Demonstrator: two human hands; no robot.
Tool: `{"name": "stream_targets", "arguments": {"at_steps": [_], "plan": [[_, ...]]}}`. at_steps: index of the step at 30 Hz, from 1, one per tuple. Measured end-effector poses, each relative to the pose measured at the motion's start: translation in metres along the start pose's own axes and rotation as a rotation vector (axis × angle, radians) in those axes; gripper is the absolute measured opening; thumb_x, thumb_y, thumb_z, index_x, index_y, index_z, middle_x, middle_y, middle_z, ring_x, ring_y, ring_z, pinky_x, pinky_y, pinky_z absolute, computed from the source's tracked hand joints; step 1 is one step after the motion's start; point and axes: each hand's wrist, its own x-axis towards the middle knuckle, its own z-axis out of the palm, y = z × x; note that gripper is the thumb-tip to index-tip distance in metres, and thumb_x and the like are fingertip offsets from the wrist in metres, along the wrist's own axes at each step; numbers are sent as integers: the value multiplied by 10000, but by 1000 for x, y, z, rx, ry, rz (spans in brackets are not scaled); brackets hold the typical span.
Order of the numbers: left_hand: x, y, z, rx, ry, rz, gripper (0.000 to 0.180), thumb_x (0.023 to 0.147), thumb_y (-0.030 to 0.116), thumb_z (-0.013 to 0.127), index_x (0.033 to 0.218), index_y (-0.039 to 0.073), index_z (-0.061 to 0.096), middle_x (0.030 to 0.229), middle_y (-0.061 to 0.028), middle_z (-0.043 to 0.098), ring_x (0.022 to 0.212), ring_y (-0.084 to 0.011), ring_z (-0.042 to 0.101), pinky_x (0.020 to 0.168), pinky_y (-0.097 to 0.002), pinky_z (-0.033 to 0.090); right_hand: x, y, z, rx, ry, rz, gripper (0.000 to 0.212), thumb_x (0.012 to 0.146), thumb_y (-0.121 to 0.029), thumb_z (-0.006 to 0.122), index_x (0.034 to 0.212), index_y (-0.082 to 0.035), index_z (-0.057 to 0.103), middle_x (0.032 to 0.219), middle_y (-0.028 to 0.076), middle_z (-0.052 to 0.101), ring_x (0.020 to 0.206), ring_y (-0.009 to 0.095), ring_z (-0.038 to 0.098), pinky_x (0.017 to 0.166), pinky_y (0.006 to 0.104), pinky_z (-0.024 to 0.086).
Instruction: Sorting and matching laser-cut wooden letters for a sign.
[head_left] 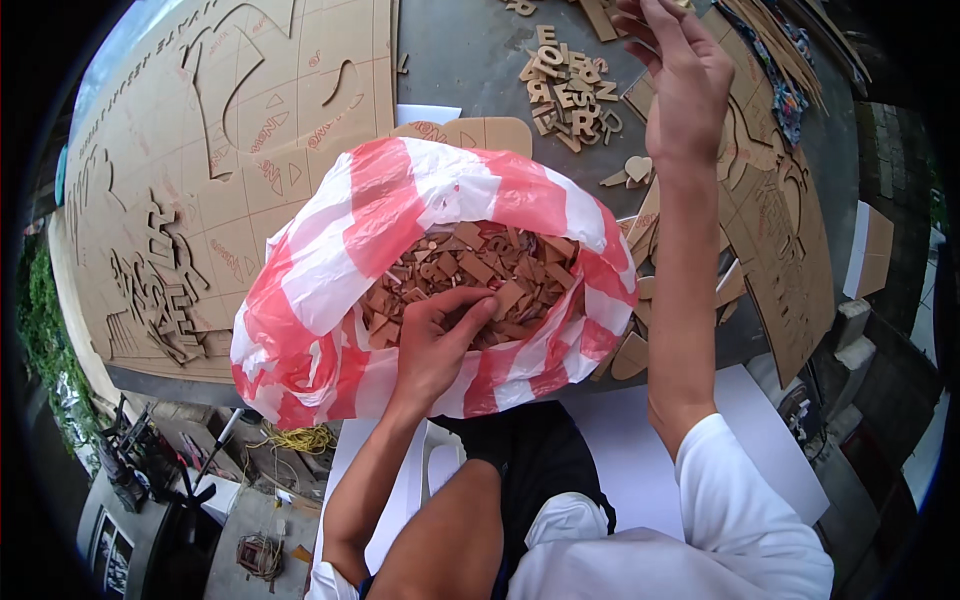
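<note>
A red-and-white striped plastic bag (375, 225) lies with its mouth wide open, full of small brown board offcuts (430, 262). My left hand (440, 335) reaches over the bag's near rim, thumb and forefinger pinched at a small brown board piece (510, 297) on top of the heap. Raised beyond the bag at the upper right, my right hand (685, 85) has its fingers stretched apart. Its fingertips come close to the picture's top edge, and nothing shows clearly in them. Nearest to it is a pile of cut-out brown letters (572, 92) on the dark table.
A large brown board (240, 220) with cut-out shapes covers the left of the table (460, 60). More cut boards (775, 230) lie at the right, with a small heart-shaped piece (637, 169) beside my forearm. White sheets (740, 430) are below the near edge; yellow cord (300, 438) lies lower left.
</note>
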Motion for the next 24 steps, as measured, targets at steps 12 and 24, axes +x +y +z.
{"name": "stream_targets", "arguments": {"at_steps": [12,24], "plan": [[-22,-10,-10,-63,-43,159,194,846,41,705,1024,-35,680,918,-92,716,819,-120,670,723,-247,546,-218,-46,31,-863,-341,319,358,688,-119,808,1022,-40,706,960,119,665,852,251,655,720,340,523],[-15,-16,-18,492,28,246,120,825,63,707,911,-18,686,759,-76,699,688,-101,657,624,-246,496,-145,-55,5,-287,162,140,170,830,-24,700,988,39,703,859,111,670,743,154,618,725,267,493]]}}
